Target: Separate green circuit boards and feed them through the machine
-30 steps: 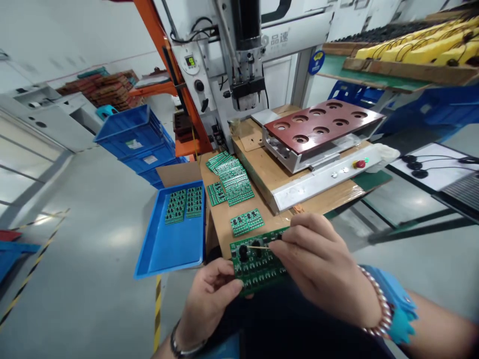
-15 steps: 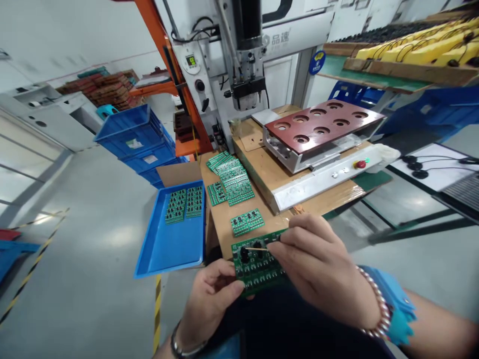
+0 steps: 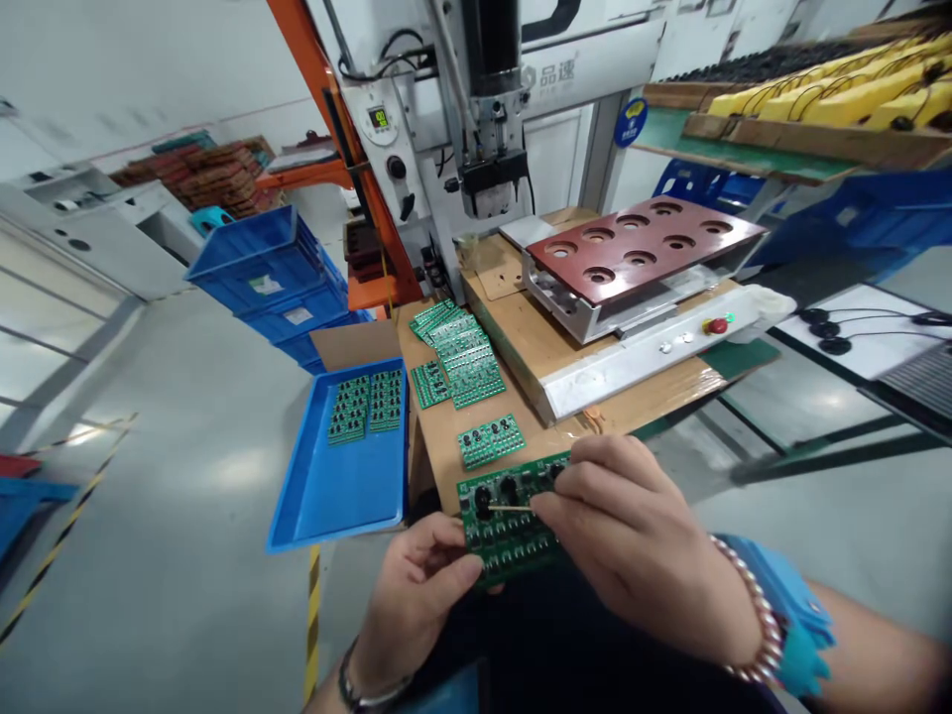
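While left hand (image 3: 416, 595) grips green board (image 3: 506, 526), right hand (image 3: 632, 545) pinching thin stick (image 3: 510, 508).

Two green circuit boards (image 3: 366, 405) lie in one shallow blue plastic tray (image 3: 338, 486). One red-brown plate (image 3: 640, 243) shows eight round holes. Two hands: left (image 3: 416, 595), right (image 3: 632, 545).

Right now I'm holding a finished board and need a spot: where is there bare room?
The blue tray is bare in its near half, below its two boards. The cardboard top is crowded with green boards; only narrow strips show around the single board.
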`<state>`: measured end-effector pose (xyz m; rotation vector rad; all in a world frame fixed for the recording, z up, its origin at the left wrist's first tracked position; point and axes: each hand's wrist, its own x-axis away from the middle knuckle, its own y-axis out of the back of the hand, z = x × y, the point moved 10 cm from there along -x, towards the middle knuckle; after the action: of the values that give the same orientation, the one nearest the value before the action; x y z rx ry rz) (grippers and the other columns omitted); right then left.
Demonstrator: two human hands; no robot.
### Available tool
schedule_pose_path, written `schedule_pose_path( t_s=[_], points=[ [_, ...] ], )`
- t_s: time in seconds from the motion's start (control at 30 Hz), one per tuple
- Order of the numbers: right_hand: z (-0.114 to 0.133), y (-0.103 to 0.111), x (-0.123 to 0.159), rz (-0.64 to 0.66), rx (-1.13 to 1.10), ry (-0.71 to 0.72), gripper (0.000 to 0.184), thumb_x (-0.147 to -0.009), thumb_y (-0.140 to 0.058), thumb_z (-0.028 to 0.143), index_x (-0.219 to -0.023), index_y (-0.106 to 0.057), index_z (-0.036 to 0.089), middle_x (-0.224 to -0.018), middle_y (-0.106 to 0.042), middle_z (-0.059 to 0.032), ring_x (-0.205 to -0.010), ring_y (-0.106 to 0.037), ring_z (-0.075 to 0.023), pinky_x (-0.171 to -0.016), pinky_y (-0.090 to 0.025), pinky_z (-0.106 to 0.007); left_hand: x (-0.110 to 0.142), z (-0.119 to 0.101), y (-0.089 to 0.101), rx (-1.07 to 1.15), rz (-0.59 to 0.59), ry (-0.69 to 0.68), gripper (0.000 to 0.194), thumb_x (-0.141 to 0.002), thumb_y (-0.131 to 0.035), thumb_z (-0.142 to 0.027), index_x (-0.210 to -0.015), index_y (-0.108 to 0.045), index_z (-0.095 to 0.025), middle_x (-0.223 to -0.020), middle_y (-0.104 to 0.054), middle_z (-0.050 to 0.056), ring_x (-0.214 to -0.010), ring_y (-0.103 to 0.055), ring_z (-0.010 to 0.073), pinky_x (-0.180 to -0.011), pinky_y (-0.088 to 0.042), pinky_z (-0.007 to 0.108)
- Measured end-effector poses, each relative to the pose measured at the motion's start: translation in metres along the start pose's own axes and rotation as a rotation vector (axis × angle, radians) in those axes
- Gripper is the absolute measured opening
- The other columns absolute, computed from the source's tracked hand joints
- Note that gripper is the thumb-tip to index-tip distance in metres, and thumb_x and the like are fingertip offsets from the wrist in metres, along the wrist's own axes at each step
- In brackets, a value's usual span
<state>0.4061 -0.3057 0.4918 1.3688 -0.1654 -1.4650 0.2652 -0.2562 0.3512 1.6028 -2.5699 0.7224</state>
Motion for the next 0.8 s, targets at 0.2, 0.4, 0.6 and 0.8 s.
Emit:
schedule_pose_path(
  t_s=[0.2,0.4,0.6,0.8],
  points=[
    [-0.0040,0.0043,0.0004,-0.026,0.025,-0.008,0.014,-0.082,-0.053,0.008,-0.088,-0.064,0.014,-0.073,-0.057,-0.0041,-0.085,-0.047,-0.0176,-0.074,-0.040,-0.033,-0.0013,-0.0033,-0.0033,0.023,0.025,-0.022,0.007,-0.068,-0.076,-0.020,-0.071,-0.070,-0.020,-0.068,-0.067,-0.003,-0.058,-0.063,0.0123,-0.059,-0.053,0.025],
    [-0.0014,0.0016,0.0022,-0.007,-0.011,-0.001,0.014,-0.082,-0.054,0.007,-0.090,-0.063,0.012,-0.075,-0.057,-0.0040,-0.085,-0.046,-0.0175,-0.073,-0.039,-0.033,-0.0009,-0.0036,-0.0052,0.073,0.004,0.001,0.009,-0.066,-0.078,-0.020,-0.069,-0.070,-0.020,-0.066,-0.066,-0.003,-0.056,-0.063,0.0126,-0.057,-0.054,0.026],
    [-0.0015,-0.0005,0.0034,0.013,-0.019,-0.004,0.013,-0.081,-0.053,0.006,-0.088,-0.063,0.012,-0.073,-0.055,-0.0035,-0.085,-0.045,-0.0173,-0.073,-0.038,-0.033,-0.0004,-0.0042,-0.0066,0.104,0.004,0.000,0.008,-0.067,-0.077,-0.018,-0.070,-0.070,-0.020,-0.065,-0.067,-0.004,-0.056,-0.064,0.0117,-0.056,-0.053,0.023],
    [0.0010,-0.0008,0.0057,0.022,-0.045,-0.008,0.012,-0.082,-0.052,0.007,-0.086,-0.062,0.013,-0.072,-0.055,-0.0029,-0.083,-0.044,-0.0165,-0.071,-0.037,-0.033,-0.0008,-0.0063,-0.0085,0.100,-0.006,-0.001,0.010,-0.065,-0.078,-0.019,-0.068,-0.069,-0.019,-0.064,-0.067,-0.003,-0.055,-0.064,0.0124,-0.055,-0.054,0.024]
  ],
)
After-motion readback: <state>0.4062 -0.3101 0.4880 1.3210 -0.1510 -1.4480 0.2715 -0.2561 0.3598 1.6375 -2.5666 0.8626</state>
